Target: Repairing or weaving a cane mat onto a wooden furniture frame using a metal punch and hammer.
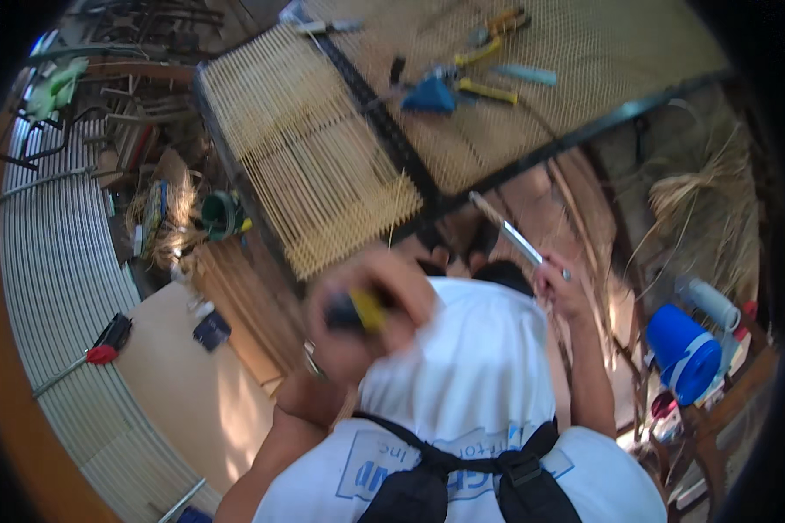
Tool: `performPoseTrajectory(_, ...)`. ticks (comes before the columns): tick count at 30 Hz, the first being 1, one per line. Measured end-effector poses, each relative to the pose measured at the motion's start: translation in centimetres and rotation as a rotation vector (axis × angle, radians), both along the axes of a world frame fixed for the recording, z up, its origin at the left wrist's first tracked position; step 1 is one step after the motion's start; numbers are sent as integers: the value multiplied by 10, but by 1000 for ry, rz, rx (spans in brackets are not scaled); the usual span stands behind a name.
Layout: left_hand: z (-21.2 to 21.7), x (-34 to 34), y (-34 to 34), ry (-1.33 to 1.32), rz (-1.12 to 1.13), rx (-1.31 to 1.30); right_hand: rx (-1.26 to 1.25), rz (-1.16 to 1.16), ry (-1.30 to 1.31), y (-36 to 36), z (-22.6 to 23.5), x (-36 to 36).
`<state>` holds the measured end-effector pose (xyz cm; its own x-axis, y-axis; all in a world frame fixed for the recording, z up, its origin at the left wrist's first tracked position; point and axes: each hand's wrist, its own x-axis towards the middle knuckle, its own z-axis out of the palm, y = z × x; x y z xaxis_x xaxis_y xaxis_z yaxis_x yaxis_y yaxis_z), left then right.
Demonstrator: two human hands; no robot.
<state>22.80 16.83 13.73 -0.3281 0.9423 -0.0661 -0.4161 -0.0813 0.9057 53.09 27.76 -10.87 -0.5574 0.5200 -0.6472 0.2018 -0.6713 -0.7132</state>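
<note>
My left hand (407, 283), smeared by motion, is raised in front of my white shirt. Its fingers curl around a black-and-yellow object (366, 309), too blurred to name more exactly. Lower right of the woven panels, my right hand (563, 286) is closed on a slim silver metal tool (522, 243), which points up and left toward the frame's edge. Ahead of me lies a dark frame (417, 174) with pale cane strands (301, 144) strung across its left section, woven tightly at the near end. Finer cane mesh (602, 52) covers the right section.
On the mesh rest a blue wedge-shaped thing (429, 96), yellow-handled pliers (488, 91), a light-blue strip (528, 74) and an orange-handled tool (499, 24). A blue bucket (676, 340) and loose fibres (693, 187) are at right. Ribbed metal sheeting (57, 261) and a board (170, 349) lie left.
</note>
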Motion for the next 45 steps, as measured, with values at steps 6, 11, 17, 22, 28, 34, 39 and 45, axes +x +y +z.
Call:
performPoseTrajectory(6,58,42,62,-647,-1077,511,20,-172,15,21,33,-4)
performPoseTrajectory(11,70,34,40,-572,-1006,529,32,-114,59,23,37,-30)
performPoseTrajectory(17,139,50,-24,-540,-599,349,19,-72,180,15,52,-36)
performPoseTrajectory(22,159,43,-42,-453,-438,122,98,-31,158,11,47,-37)
performPoseTrajectory(28,147,46,-53,-490,-386,411,151,10,204,1,61,-51)
performPoseTrajectory(34,162,62,-28,-479,-297,652,165,24,225,-3,68,-58)
performPoseTrajectory(39,214,58,-53,-378,-260,570,285,84,33,-21,92,-62)
performPoseTrajectory(45,172,79,-60,-463,-344,770,194,47,205,-31,53,-48)
